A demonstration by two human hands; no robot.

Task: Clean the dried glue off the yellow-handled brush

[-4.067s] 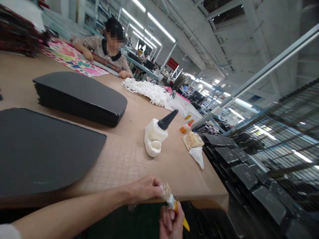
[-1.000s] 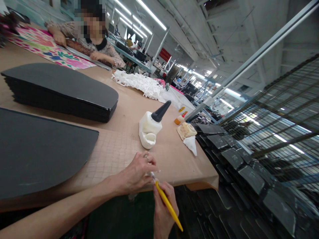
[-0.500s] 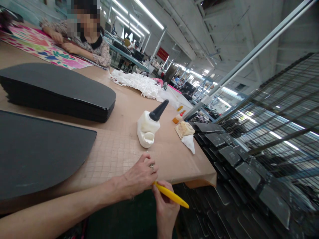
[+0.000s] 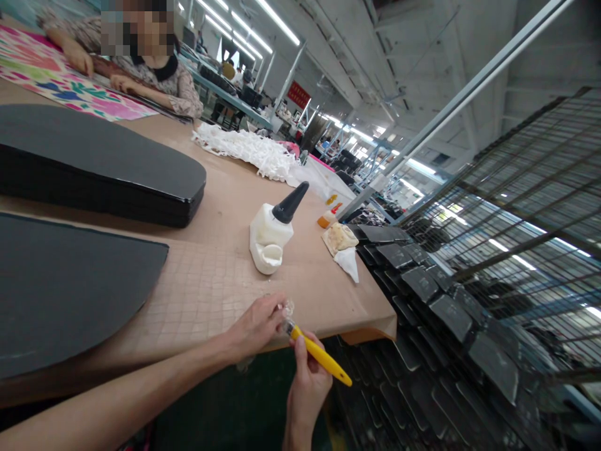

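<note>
My right hand point(image 4: 307, 382) is closed round the yellow handle of what looks like a brush point(image 4: 323, 360), its short metal collar pointing up and left. The brush's head is lost behind my left fingers and a clear crumpled film point(image 4: 288, 308). My left hand point(image 4: 256, 326) is pinched at that end, its fingertips on the film. Both hands are at the table's front edge. Just beyond them stands a white glue bottle point(image 4: 267, 241) with a black cone nozzle and a round side spout.
Black panels lie at left, one stack point(image 4: 98, 169) behind a nearer panel point(image 4: 70, 294). A small orange bottle point(image 4: 327, 217) and a stained pad point(image 4: 340, 239) sit at right. Racked black pieces point(image 4: 451, 313) flank the table's right edge. Across the table, a person leans over patterned fabric point(image 4: 70, 84).
My left fingers have drawn back from the brush's end, so its metal collar and the clear film now show. The view has shifted slightly to the right.
</note>
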